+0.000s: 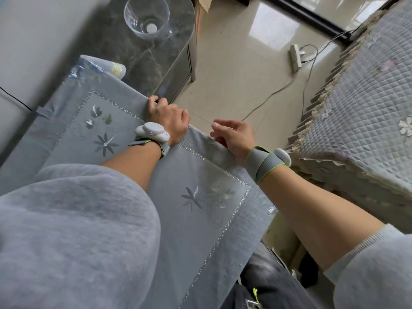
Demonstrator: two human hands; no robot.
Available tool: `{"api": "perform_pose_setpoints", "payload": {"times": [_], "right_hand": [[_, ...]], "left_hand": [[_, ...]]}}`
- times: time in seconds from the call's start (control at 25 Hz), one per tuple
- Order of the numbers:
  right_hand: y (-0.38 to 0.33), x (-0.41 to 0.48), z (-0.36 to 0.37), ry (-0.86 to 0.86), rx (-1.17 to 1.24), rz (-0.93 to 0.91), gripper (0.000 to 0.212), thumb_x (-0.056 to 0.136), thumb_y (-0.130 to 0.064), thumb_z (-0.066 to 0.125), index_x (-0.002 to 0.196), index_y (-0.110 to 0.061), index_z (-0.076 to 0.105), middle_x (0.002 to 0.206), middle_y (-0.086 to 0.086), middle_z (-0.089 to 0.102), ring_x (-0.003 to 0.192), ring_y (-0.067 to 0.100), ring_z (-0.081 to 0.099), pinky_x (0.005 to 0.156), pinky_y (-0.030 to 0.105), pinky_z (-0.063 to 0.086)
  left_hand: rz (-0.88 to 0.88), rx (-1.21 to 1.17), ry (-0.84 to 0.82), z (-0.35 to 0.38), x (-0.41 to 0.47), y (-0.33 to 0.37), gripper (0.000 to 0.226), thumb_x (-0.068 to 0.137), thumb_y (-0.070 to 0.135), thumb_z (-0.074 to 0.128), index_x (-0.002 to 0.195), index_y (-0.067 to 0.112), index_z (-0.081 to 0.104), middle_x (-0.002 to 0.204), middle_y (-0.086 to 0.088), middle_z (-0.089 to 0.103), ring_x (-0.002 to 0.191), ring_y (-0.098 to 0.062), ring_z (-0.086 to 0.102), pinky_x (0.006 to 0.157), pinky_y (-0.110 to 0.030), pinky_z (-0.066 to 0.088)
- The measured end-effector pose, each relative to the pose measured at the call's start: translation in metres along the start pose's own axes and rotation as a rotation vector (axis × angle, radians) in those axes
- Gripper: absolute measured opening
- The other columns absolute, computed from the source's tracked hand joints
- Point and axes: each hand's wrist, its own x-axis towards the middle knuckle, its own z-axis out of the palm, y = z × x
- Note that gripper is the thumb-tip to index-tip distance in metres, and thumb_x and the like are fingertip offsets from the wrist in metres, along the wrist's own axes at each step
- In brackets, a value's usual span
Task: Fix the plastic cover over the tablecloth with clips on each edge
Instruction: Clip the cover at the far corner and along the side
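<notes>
A grey-blue tablecloth [124,103] with embroidered flowers and a sparkly border lies under a clear plastic cover [214,179]. My left hand [169,119] presses down on the table's far edge, fingers curled around a small dark clip [157,100] at the rim. My right hand [231,137] sits at the same edge a little to the right, fingers loosely bent, pinching the plastic and cloth where they fold over the side. Two clips show at the left: one on the corner [74,71], one on the left edge [43,112].
A dark marble side table [145,56] with a glass bowl [147,16] stands beyond the cloth. Past the edge is tiled floor [234,70] with a power strip [295,58] and cables. A quilted sofa cover [367,103] is on the right.
</notes>
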Motion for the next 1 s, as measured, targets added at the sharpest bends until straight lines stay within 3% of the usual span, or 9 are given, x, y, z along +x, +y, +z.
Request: {"api": "perform_pose_setpoints", "payload": {"times": [0.28,0.44,0.64,0.76,0.84,1.0], "right_hand": [[0.010,0.000,-0.001,0.089,-0.315,-0.167,0.021,0.083,-0.031,0.072,0.100,-0.019,0.074,0.075,-0.002,0.072,0.072,0.010,0.066,0.081,0.036,0.059],[0.009,0.001,-0.001,0.115,-0.486,-0.220,0.030,0.084,-0.038,0.069,0.103,-0.016,0.075,0.095,-0.003,0.076,0.089,0.009,0.069,0.089,0.034,0.057],[0.009,-0.008,-0.006,0.116,-0.652,-0.369,0.030,0.087,-0.036,0.065,0.106,-0.015,0.075,0.102,0.000,0.076,0.087,0.004,0.068,0.091,0.022,0.052],[0.013,-0.012,-0.009,0.127,-0.725,-0.454,0.031,0.088,-0.038,0.064,0.108,-0.017,0.075,0.104,-0.001,0.076,0.093,0.006,0.070,0.093,0.026,0.052],[0.010,-0.010,-0.009,0.098,-0.768,-0.456,0.030,0.089,-0.037,0.063,0.105,-0.016,0.076,0.101,0.002,0.076,0.092,0.013,0.071,0.091,0.031,0.054],[0.010,-0.009,-0.011,0.056,-0.860,-0.511,0.031,0.090,-0.036,0.060,0.088,-0.008,0.074,0.077,0.012,0.073,0.076,0.028,0.066,0.075,0.036,0.054]], "left_hand": [[0.001,-0.008,0.004,-0.001,-0.001,0.000,0.053,0.095,0.030,0.030,0.079,0.006,0.074,0.086,-0.012,0.072,0.090,-0.033,0.056,0.105,-0.047,0.025],[-0.004,-0.015,0.021,-0.002,-0.001,0.000,0.053,0.094,0.029,0.029,0.079,0.006,0.075,0.085,-0.011,0.072,0.088,-0.032,0.056,0.105,-0.046,0.025],[-0.007,-0.026,0.037,0.002,0.000,-0.003,0.053,0.093,0.030,0.029,0.077,0.007,0.074,0.083,-0.009,0.072,0.087,-0.031,0.055,0.103,-0.044,0.023],[-0.008,-0.019,0.047,0.004,0.001,-0.004,0.053,0.093,0.029,0.030,0.076,0.008,0.074,0.081,-0.009,0.072,0.086,-0.031,0.055,0.102,-0.044,0.022],[-0.006,-0.025,0.056,0.004,0.001,-0.003,0.053,0.093,0.029,0.030,0.076,0.007,0.074,0.081,-0.009,0.072,0.086,-0.031,0.055,0.102,-0.044,0.022],[-0.009,-0.031,0.041,0.003,0.000,-0.003,0.053,0.093,0.029,0.029,0.076,0.008,0.074,0.082,-0.008,0.072,0.087,-0.030,0.055,0.103,-0.045,0.025]]}}
